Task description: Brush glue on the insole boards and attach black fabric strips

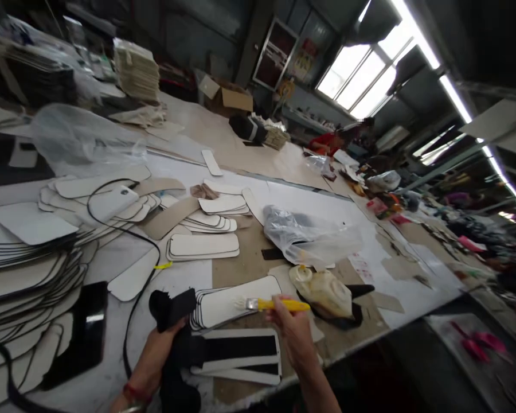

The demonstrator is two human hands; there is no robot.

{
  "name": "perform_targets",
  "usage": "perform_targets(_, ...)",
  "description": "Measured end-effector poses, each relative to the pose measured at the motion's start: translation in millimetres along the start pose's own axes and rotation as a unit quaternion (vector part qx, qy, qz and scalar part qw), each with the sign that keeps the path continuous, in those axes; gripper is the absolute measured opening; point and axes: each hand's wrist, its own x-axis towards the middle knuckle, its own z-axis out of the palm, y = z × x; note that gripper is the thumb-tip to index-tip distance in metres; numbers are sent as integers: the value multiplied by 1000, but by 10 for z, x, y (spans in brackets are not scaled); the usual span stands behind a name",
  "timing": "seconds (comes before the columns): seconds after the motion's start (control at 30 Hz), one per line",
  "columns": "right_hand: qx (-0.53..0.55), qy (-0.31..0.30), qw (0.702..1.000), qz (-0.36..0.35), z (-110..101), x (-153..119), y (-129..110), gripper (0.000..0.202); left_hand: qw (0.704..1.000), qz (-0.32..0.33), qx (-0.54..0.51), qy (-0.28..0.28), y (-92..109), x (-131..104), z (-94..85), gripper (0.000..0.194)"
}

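My right hand (290, 327) is closed around the yellow handle of a paintbrush (279, 304). Its pale bristles meet the top piece of a fanned stack of white panels (227, 301) with dark edges. My left hand (161, 347) grips a bunch of black fabric strips (176, 310) just left of that stack. Nearer to me, more white panels (269, 374) lie with black strips (243, 350) across them. Right of the brush stands a yellowish plastic container (324, 292) with a round cap, resting on something dark.
Large stacks of white panels (21, 275) fill the left side, with a white phone (112, 203) and a black cable (155, 246) over them. A clear plastic bag (309, 235) lies beyond the container. Pink-handled scissors (477, 344) rest at lower right. A person (327, 142) is farther back.
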Motion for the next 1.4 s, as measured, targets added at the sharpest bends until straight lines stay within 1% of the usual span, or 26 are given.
perform_targets(0.07,28,-39,999,25,209,-22,89,39,1000,-24,-3,-16,-28,78,-32,35)
perform_targets(0.17,25,-87,996,28,460,-17,173,34,999,-30,-19,-12,13,46,-15,39)
perform_targets(0.23,22,-104,994,28,538,-17,209,32,999,-28,-20,7,57,-20,29,39)
perform_targets(0.3,18,-111,993,33,569,-9,236,31,999,-26,-7,18,94,-75,80,40)
perform_targets(0.43,9,-113,992,50,607,41,274,32,999,-24,28,19,97,-60,162,44)
perform_targets(0.6,8,-113,992,56,645,76,310,30,995,45,80,43,-9,97,222,55)
perform_targets(0.7,3,-112,993,50,631,82,322,29,990,64,101,75,-31,130,256,51)
perform_targets(0.77,-21,-104,994,31,583,102,319,27,987,60,111,101,-29,126,273,51)
perform_targets(0.87,-91,-57,994,-27,444,173,302,24,983,44,123,131,-49,140,273,60)
perform_targets(0.97,-144,-1,986,-89,284,268,283,22,977,48,150,143,-113,189,250,66)
perform_targets(1.03,-157,12,982,-103,214,311,272,21,975,64,157,143,-155,211,242,68)
perform_targets(1.1,-150,7,984,-96,195,319,262,20,974,93,147,144,-177,198,247,70)
perform_targets(1.2,-114,-21,992,-54,251,270,247,22,967,140,137,163,-164,111,265,74)
perform_targets(1.27,-86,-38,995,-22,314,221,240,24,961,151,143,180,-132,30,279,75)
perform_targets(1.4,-35,-69,997,19,419,150,240,27,956,164,154,186,-83,-89,312,72)
